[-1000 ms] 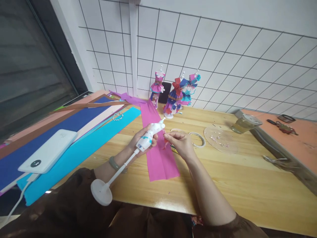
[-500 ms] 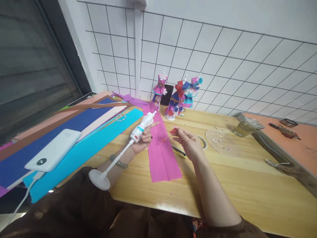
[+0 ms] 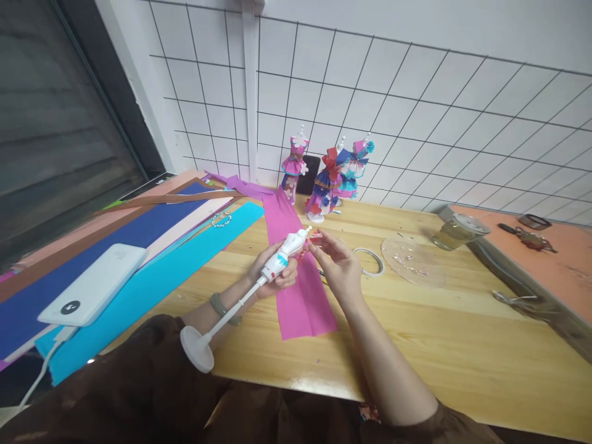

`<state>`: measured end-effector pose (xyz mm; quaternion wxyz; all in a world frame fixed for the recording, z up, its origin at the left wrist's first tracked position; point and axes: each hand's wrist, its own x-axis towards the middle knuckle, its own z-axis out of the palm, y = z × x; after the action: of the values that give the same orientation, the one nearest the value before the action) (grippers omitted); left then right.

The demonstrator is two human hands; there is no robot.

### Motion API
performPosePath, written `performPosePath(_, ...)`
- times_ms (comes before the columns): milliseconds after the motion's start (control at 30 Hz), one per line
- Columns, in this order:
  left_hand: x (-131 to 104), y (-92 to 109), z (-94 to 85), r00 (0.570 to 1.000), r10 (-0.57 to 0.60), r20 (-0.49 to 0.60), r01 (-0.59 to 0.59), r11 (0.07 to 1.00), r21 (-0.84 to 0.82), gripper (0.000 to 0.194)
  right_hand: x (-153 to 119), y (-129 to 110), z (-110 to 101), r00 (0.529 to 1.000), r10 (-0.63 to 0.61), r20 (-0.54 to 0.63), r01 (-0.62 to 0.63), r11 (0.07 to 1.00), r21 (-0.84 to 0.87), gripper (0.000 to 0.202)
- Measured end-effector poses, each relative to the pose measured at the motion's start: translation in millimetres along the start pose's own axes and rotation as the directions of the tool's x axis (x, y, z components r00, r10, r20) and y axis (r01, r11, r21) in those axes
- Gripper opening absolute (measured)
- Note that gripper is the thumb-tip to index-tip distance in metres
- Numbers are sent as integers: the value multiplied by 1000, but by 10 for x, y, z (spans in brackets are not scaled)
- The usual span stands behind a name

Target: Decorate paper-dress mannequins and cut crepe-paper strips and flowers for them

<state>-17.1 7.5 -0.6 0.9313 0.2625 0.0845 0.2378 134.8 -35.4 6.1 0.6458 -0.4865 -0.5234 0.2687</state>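
Observation:
A small white mannequin on a stand with a round base lies tilted in my left hand, whose fingers wrap round its body. Bits of blue and red show on its lower torso. Close to the mannequin's upper end, my right hand pinches small red pieces between thumb and fingers. Under both hands runs a long strip of pink paper on the wooden table.
Several dressed mannequins stand at the back by a phone. Coloured paper strips and a white power bank lie left. Rightward are a tape roll, a clear dish and a cup.
My right hand has moved left with the red pieces, up to the mannequin. My left hand has shifted slightly right and down with the mannequin. The view has turned a little.

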Motion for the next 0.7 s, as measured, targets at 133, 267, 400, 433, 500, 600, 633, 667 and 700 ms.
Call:
performPosePath(133, 5, -25, 8, 1000, -2, -8, 1, 1000, -10, 42, -4, 6, 13, 999, 42, 1, -42, 998, 51, 43)
performPosePath(267, 11, -32, 19, 1000, -28, -12, 27, 1000, -14, 41, -24, -25, 47, 1000, -14, -10, 13, 999, -38, 43)
performPosePath(400, 10, -27, 28, 999, -52, -16, 52, 998, -17, 41, -37, -42, 59, 996, -81, -40, 76, 989, -124, 46)
performPosePath(433, 9, -27, 30, 998, -54, -19, 53, 998, -20, 41, -37, -42, 58, 996, -87, -37, 81, 988, -133, 46)
performPosePath(500, 10, -31, 34, 998, -53, -26, 52, 998, -24, 41, -35, -36, 56, 996, -82, -22, 78, 987, -138, 43)
performPosePath(600, 16, -47, 44, 998, -37, -49, 36, 999, -36, 40, -25, -23, 54, 999, -46, -11, 45, 994, -99, 40)
performPosePath(633, 17, -54, 49, 998, -26, -61, 23, 999, -43, 39, -21, -18, 55, 1000, -29, -6, 28, 997, -70, 39)
performPosePath(667, 18, -62, 54, 997, -8, -75, 4, 998, -56, 38, -16, -14, 56, 1000, -11, 1, 11, 999, -36, 38)
performPosePath(700, 16, -69, 59, 995, 21, -98, -27, 998, -65, 38, -10, -11, 57, 1000, 6, 11, -6, 1000, -1, 37)
